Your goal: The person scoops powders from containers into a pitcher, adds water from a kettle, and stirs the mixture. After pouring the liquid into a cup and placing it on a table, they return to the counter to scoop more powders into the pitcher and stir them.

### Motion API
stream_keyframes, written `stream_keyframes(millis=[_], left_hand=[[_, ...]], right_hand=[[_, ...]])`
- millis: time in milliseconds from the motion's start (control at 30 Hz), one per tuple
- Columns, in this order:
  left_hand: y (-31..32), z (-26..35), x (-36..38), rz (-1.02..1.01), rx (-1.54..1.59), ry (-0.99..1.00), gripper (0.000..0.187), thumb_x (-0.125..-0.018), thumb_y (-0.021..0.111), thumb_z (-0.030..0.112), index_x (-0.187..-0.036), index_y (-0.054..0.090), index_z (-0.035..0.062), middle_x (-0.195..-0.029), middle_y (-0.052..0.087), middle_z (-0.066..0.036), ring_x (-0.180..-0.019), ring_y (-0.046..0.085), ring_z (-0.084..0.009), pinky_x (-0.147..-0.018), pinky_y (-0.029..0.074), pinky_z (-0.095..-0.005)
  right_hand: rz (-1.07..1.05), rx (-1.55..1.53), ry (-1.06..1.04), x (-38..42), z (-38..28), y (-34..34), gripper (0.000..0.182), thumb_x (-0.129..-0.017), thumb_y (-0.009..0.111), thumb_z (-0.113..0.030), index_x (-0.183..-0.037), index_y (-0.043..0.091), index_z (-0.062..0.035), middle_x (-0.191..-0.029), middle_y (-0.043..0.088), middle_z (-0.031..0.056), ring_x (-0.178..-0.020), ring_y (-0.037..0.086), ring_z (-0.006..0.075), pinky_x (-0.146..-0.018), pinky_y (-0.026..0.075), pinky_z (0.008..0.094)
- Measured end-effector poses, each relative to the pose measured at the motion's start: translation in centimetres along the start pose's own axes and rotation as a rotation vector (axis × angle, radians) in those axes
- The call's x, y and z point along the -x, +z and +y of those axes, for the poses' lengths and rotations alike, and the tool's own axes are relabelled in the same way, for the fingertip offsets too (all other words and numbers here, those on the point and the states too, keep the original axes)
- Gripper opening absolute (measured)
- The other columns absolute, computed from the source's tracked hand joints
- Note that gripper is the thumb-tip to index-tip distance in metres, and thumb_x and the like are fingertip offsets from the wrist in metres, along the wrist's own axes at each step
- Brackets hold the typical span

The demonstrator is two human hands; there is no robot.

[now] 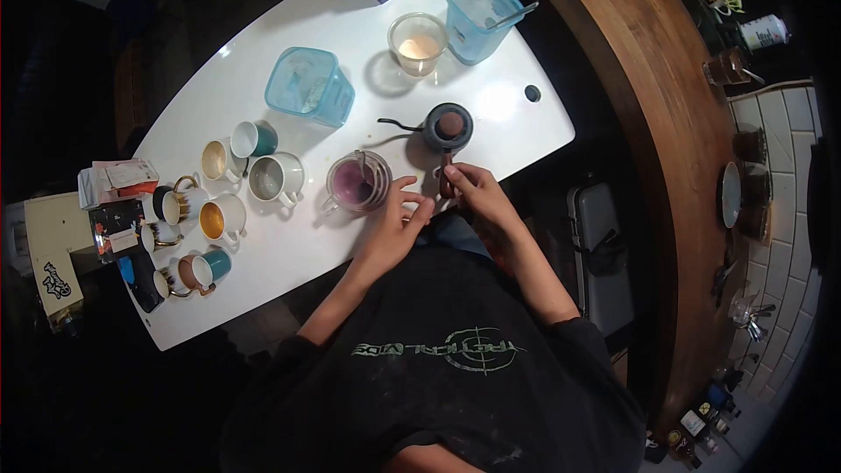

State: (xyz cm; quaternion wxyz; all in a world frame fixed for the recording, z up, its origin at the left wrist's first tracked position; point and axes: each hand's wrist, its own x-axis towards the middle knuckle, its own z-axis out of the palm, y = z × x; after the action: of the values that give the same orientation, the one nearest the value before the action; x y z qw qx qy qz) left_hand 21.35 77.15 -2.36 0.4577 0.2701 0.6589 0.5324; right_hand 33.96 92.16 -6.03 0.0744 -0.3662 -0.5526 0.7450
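Pot [448, 128], dark and brown-topped: gripping it by the reddish-brown handle [447, 179], with the right grip [476, 195] closed and pressing the thumb against the wood-coloured surface. Holding it at the near right part of the white tabletop [521, 142], turning the handle towards the body and pointing the thin black spout [399, 125] leftwards; being unable to tell whether resting it on the surface or holding it just above. Holding the left grip [400, 217] loosely open, curving the fingers, just beside a clear glass cup [347, 182] with purple contents and a spoon [363, 163] in it. Seeing, beyond these, a clear tumbler [419, 42] with pale contents standing between two translucent blue tubs, one [311, 88] on the left, another [477, 22] on the right with a spoon handle [517, 14] jutting out. Noticing, farther left, a grey-lined mug [275, 180], a teal cup [254, 138] and a gold-lined mug [222, 219]. Wearing a black printed shirt [438, 315].
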Motion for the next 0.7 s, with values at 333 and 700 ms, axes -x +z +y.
stream_keyframes(millis=[333,700], left_hand=[[3.5,-1.0,-5.4,-0.230,0.490,-0.326,0.030,-0.103,0.048,0.037,-0.107,0.051,0.0068,-0.074,0.039,0.003,-0.059,0.033,-0.0048,-0.052,0.028,-0.0201],[4.2,-0.7,-4.4,-0.097,0.261,-0.316,0.029,-0.102,0.049,0.033,-0.086,0.043,0.0104,-0.066,0.038,0.005,-0.051,0.029,-0.0018,-0.046,0.024,-0.0184]], right_hand=[[0.272,0.269,-0.186,5.4,-0.5,-4.9,0.026,-0.099,0.054,-0.025,-0.104,0.067,-0.0028,-0.074,0.062,0.0047,-0.063,0.054,0.0101,-0.059,0.043,0.0271],[0.247,-0.024,-0.062,7.6,5.1,-8.4,0.023,-0.100,0.052,-0.022,-0.103,0.068,-0.0051,-0.072,0.052,-0.0029,-0.059,0.042,0.0026,-0.052,0.033,0.0212]])
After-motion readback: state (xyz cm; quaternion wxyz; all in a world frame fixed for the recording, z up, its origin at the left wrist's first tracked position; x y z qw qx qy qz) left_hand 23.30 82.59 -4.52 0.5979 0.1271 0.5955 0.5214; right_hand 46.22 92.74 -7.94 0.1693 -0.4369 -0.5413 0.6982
